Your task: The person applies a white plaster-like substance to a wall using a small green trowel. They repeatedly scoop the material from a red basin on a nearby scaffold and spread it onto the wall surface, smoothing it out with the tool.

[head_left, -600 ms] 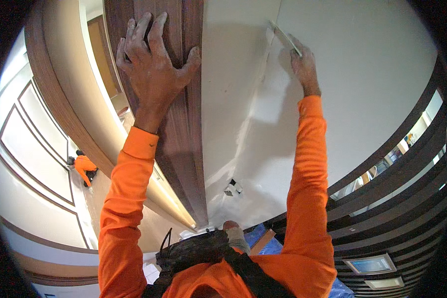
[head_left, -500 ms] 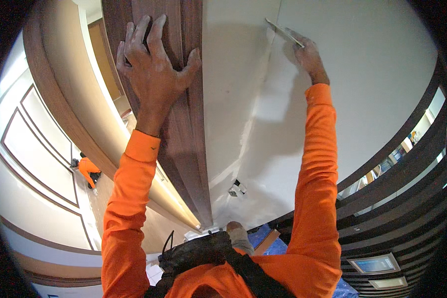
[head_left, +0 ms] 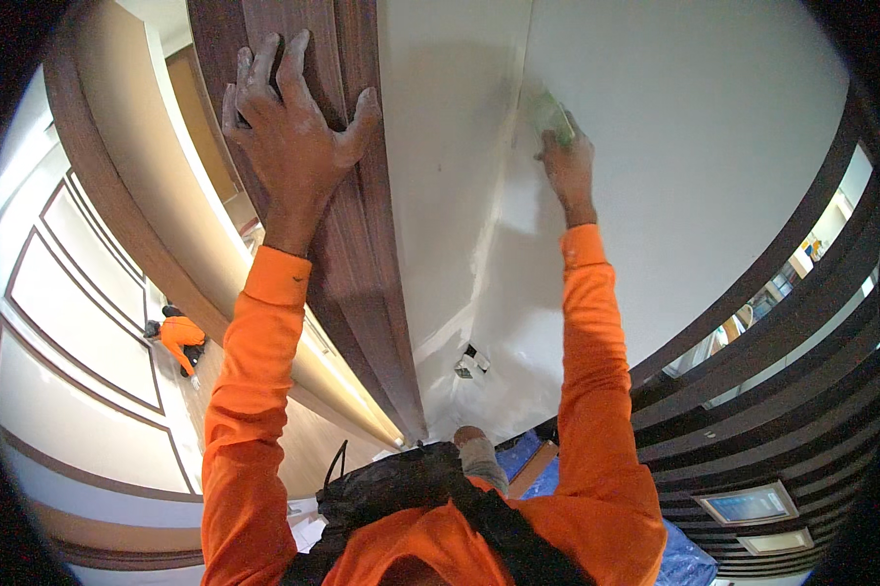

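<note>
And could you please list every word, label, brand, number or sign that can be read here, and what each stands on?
No readable text shows anywhere in this view.
Blue framed panel, lower right: too small to read, if it bears any text.
Orange left cuff: a small dark mark, too small to make out.
Flat tool in the right hand: blurred, no lettering discernible.

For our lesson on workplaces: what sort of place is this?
Likely a building interior under renovation: pale filler-like streaks on the wall, a blue sheet and a bent-over co-worker in orange.
</note>
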Action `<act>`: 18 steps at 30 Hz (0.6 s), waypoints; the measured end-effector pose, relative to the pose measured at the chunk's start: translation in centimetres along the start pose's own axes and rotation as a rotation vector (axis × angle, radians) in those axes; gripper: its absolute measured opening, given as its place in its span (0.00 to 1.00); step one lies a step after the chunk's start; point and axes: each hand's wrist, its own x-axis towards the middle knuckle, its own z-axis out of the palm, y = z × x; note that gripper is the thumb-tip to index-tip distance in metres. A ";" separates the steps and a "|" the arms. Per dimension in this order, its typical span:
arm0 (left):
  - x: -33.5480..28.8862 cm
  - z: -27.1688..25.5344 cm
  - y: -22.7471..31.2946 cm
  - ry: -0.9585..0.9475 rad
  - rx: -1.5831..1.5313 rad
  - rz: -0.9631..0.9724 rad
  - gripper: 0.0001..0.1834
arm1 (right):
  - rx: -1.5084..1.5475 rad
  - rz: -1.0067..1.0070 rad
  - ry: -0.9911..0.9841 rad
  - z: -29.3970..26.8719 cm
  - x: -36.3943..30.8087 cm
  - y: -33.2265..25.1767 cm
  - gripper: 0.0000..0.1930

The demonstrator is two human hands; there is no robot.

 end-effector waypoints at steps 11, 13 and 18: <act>0.7 -0.3 1.0 -0.003 -0.053 0.051 0.44 | -0.847 -0.134 0.238 12.3 2.5 -3.0 0.31; 0.4 -0.6 0.6 -0.019 -0.001 0.043 0.44 | -0.682 -0.091 0.153 12.8 2.3 -3.6 0.30; 1.1 -0.2 1.2 0.050 -0.066 0.045 0.43 | -0.005 -0.168 -0.032 6.2 5.4 6.4 0.25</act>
